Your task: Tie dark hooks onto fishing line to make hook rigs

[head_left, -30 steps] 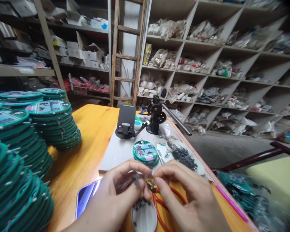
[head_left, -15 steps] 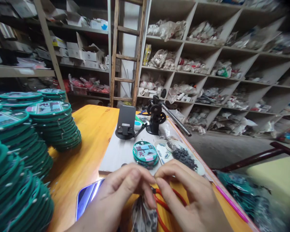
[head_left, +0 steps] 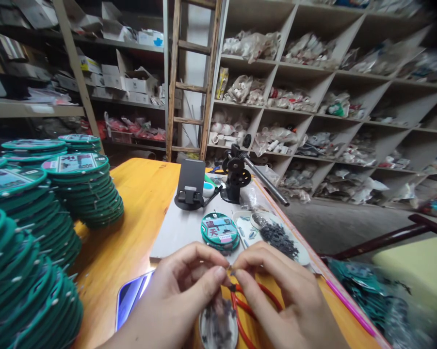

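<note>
My left hand [head_left: 184,293] and my right hand [head_left: 276,295] meet fingertip to fingertip low in the middle of the view, above the orange table [head_left: 138,208]. Both are closed in a pinch on a tiny item I cannot make out. Under them lie red-handled pliers [head_left: 250,310] and a small oval dish [head_left: 218,327] of dark bits. Just beyond my fingers sits a short stack of green round spools [head_left: 219,231] on a grey board [head_left: 182,228].
Tall stacks of green spools [head_left: 80,189] fill the table's left side. A phone [head_left: 131,295] lies beside my left wrist. A white plate with dark small parts [head_left: 280,240], a phone stand [head_left: 189,186] and a black geared tool [head_left: 236,177] sit farther back. Shelving and a ladder [head_left: 189,77] stand behind.
My hands have stayed together with small finger movements. The left fingers first closed lower, then opened a little so the dish of dark bits shows again beneath them.
</note>
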Demonstrator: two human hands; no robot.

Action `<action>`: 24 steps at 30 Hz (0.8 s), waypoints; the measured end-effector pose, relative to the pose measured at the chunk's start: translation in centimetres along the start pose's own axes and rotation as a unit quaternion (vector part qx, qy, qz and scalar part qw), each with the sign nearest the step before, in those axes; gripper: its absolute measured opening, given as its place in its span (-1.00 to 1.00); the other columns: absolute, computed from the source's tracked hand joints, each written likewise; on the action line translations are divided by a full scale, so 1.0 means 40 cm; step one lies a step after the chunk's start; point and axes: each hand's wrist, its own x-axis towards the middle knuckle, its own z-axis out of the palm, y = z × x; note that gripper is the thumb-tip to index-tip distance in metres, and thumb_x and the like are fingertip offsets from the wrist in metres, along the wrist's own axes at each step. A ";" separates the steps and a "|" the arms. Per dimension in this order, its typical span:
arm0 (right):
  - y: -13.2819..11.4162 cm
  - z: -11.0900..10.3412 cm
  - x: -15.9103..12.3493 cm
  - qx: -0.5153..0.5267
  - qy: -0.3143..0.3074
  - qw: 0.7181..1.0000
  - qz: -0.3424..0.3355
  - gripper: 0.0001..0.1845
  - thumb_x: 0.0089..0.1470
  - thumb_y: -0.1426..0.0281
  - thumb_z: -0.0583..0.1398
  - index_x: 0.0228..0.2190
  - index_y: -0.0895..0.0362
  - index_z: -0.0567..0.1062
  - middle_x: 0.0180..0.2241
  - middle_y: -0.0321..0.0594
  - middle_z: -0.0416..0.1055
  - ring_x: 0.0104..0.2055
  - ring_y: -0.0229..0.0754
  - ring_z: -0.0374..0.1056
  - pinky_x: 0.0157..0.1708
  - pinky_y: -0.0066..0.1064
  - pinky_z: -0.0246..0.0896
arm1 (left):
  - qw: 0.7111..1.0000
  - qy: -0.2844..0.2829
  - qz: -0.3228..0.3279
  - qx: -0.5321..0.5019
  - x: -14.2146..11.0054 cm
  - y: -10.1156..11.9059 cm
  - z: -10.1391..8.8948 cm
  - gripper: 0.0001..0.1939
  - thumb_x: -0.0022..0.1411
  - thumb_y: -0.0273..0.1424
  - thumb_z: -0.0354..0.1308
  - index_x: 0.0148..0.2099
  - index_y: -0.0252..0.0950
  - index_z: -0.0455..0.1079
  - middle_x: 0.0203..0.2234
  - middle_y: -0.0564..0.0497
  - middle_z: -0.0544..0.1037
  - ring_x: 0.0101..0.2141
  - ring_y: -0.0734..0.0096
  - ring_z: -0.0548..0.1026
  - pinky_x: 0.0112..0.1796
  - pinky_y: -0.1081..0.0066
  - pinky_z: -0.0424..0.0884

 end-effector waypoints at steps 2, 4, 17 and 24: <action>0.000 0.000 -0.005 -0.003 -0.004 1.000 -0.005 -0.86 0.17 0.59 0.11 -0.37 0.15 0.41 -0.42 -0.26 0.36 -0.38 -0.24 0.35 -0.37 -0.43 0.25 | 0.999 0.014 0.012 0.044 0.003 -0.003 -0.002 -0.73 0.06 -0.23 0.34 -0.36 -0.32 0.40 -0.60 0.17 0.39 -0.58 0.63 0.29 -0.51 0.60 0.21; -0.001 -0.001 -0.009 -0.004 -0.011 1.000 -0.009 -0.86 0.17 0.59 0.10 -0.37 0.16 0.41 -0.42 -0.24 0.35 -0.38 -0.23 0.35 -0.37 -0.42 0.25 | 0.995 0.021 0.029 0.097 0.006 -0.008 -0.003 -0.78 0.09 -0.28 0.30 -0.37 -0.32 0.39 -0.60 0.17 0.35 -0.57 0.61 0.26 -0.51 0.57 0.19; -0.003 -0.002 0.002 0.032 0.001 0.999 0.024 -0.87 0.19 0.54 0.13 -0.36 0.13 0.46 -0.41 -0.28 0.44 -0.36 -0.25 0.40 -0.34 -0.46 0.28 | 0.995 0.032 -0.033 0.093 0.013 -0.021 -0.011 -0.68 0.00 -0.18 0.31 -0.41 -0.33 0.35 -0.64 0.11 0.39 -0.59 0.56 0.25 -0.53 0.53 0.13; -0.007 -0.004 0.009 0.040 0.004 0.998 0.040 -0.86 0.19 0.53 0.14 -0.36 0.12 0.48 -0.40 -0.30 0.46 -0.33 -0.26 0.41 -0.31 -0.47 0.29 | 0.997 0.041 -0.033 0.062 0.022 -0.047 -0.019 -0.63 -0.02 -0.12 0.34 -0.40 -0.32 0.36 -0.64 0.06 0.46 -0.60 0.55 0.31 -0.53 0.54 0.14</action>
